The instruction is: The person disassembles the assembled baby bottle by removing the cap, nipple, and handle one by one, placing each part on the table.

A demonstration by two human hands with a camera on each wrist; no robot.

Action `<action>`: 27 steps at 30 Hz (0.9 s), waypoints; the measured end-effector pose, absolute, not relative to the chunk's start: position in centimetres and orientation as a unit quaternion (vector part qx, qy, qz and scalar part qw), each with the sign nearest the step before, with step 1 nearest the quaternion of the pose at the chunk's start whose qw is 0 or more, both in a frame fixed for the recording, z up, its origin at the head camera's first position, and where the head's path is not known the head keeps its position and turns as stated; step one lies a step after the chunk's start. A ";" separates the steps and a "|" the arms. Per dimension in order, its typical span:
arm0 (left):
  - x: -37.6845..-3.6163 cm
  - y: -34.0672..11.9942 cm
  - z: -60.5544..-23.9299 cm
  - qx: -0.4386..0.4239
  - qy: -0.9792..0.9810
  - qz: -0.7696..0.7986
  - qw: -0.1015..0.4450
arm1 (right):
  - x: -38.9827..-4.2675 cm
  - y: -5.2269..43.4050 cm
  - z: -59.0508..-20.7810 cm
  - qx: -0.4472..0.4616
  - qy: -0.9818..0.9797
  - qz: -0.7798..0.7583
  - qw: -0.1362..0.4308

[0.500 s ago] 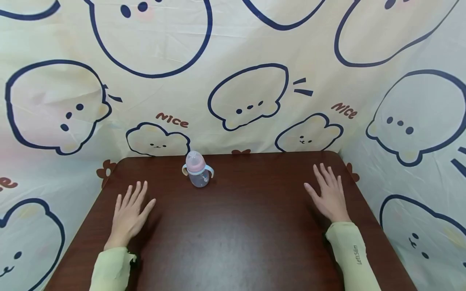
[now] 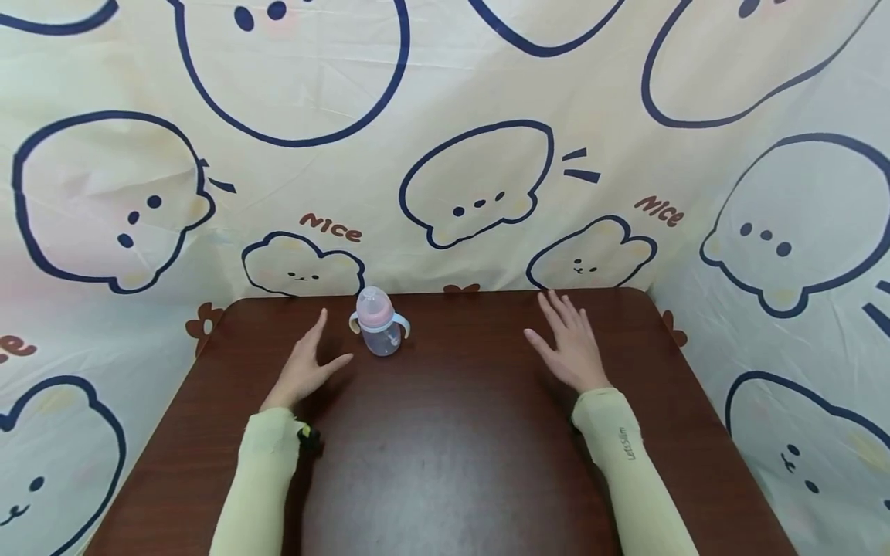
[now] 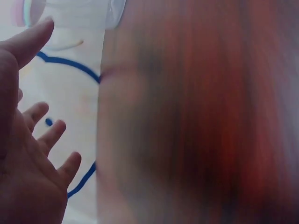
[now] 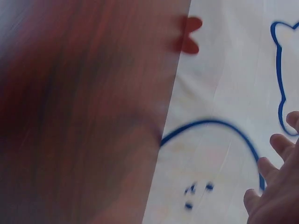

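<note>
A baby bottle (image 2: 381,328) with a pink collar, clear dome cap and two side handles stands upright near the table's far edge, left of centre. Just left of it, apart from it, is my left hand (image 2: 304,371), thumb spread away from the fingers and nothing held. The left wrist view shows part of the bottle (image 3: 70,13) at the top, beyond the thumb of the left hand (image 3: 32,154). My right hand (image 2: 572,347) is over the right part of the table with fingers extended and holds nothing. Fingers of the right hand (image 4: 275,182) show at the right wrist view's lower right corner.
The dark brown wooden table (image 2: 445,432) reaches back to a pale cloth backdrop (image 2: 473,85) printed with blue-outlined cartoon faces. The cloth also rises along the left and right sides. A dark band with a device (image 2: 309,439) is at the left wrist.
My left hand has moved right and forward, close to the bottle, and turned on its side. The right hand has shifted left and slightly forward. The bottle stays in place.
</note>
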State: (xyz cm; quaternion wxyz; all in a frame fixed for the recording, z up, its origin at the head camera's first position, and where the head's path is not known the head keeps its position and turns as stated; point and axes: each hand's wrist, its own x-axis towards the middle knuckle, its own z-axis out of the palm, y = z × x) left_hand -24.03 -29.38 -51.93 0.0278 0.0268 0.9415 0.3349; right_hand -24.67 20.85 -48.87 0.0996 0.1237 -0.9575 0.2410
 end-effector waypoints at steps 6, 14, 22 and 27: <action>-26.0 -25.7 -52.7 0.017 0.912 0.410 0.010 | -26.7 15.4 -48.3 0.166 -0.955 0.224 0.097; -27.1 -21.6 -53.4 0.002 0.866 0.496 -0.052 | -27.7 10.1 -47.1 0.215 -0.950 0.211 0.083; -27.3 -19.6 -52.7 0.005 0.867 0.490 -0.085 | -28.0 7.9 -46.8 0.231 -0.948 0.207 0.071; -27.2 -18.6 -52.1 0.023 0.884 0.459 -0.085 | -28.0 7.2 -46.6 0.240 -0.945 0.211 0.063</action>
